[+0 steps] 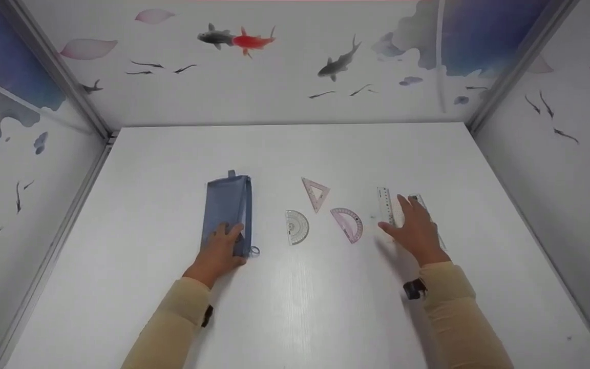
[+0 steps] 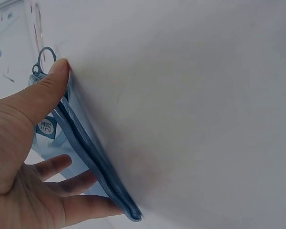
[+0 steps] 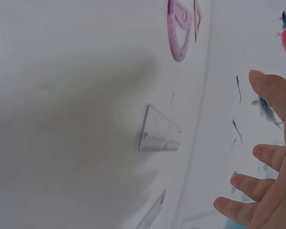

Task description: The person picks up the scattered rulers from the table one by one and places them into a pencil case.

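Pouch (image 1: pixel 226 203), blue, likely light and soft, best held by its zipped edge (image 1: pixel 248 205), lies left under the left hand (image 1: pixel 218 253), fingers relaxed, while the right hand (image 1: pixel 418 234), spread and empty, hovers by likely stiff, slippery clear rulers (image 1: pixel 385 203) at right.

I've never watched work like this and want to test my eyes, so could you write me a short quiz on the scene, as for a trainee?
1. True or false: the left grip touches the blue pouch.
2. How many protractors lie on the table?
3. Which are nearest the right grip: A) the protractors, B) the rulers, or C) the blue pouch?

Key:
1. True.
2. Two, one clear and one pink.
3. B.
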Available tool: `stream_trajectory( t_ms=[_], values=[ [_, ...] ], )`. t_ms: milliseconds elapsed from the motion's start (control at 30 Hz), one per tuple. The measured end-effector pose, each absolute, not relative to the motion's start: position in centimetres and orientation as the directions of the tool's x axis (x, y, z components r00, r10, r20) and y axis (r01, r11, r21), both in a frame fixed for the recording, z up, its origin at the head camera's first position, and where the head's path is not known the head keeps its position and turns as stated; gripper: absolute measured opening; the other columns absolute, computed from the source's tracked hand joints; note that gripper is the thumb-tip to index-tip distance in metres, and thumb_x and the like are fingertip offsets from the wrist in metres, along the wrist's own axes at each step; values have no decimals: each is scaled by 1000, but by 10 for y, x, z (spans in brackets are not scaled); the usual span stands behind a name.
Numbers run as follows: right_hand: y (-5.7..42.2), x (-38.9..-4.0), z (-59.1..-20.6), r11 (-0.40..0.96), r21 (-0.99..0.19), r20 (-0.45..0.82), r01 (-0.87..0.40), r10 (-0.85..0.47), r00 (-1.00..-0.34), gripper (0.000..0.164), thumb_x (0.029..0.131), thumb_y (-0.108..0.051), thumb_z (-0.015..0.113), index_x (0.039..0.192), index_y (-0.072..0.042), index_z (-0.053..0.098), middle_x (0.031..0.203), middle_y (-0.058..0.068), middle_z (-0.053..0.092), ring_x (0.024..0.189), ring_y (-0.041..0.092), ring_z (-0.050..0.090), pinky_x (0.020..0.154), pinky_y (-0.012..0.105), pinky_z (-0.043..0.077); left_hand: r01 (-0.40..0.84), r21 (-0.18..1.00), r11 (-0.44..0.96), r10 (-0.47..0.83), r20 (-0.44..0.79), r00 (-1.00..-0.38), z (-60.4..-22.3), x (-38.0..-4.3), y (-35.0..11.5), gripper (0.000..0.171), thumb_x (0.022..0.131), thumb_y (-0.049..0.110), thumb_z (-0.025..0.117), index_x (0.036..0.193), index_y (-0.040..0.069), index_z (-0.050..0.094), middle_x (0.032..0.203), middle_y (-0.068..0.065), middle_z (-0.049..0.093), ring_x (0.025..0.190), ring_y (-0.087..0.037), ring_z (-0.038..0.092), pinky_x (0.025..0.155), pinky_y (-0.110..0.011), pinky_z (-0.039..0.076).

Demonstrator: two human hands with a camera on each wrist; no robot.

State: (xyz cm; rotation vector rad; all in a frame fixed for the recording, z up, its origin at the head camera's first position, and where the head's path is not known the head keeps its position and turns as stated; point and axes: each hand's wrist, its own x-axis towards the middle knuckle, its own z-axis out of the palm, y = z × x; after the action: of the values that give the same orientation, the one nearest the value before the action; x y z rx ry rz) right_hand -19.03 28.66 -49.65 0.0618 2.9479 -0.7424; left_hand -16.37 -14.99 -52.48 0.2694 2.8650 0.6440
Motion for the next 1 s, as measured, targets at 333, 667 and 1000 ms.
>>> stream_trajectory(
  t_ms=[333,667,1000],
  values=[
    [308,-195,-498,858,-504,-134,100,37,-990,99,87,-56,63,154,-5,12,158,26,9,144,45,9,108,68,12,117,447,887,206,-156,-966,-526,-162,-151,80,79,20,80,145,14,36,144,-31,28,128,-52,36,96,-59,41],
    [329,-196,-497,863,-493,-145,106,38,-989,94,90,-49,63,153,0,12,154,33,11,141,50,13,109,64,17,129,416,900,209,-152,-966,-526,-163,-150,78,80,22,80,144,14,36,144,-32,30,128,-54,36,93,-58,45],
    [344,-196,-507,826,-536,-194,174,80,-978,98,89,-47,65,152,3,10,154,32,13,141,50,14,111,61,16,161,417,894,225,-108,-968,-528,-163,-151,76,79,21,81,141,13,38,140,-32,34,124,-52,41,95,-58,43]
  ],
)
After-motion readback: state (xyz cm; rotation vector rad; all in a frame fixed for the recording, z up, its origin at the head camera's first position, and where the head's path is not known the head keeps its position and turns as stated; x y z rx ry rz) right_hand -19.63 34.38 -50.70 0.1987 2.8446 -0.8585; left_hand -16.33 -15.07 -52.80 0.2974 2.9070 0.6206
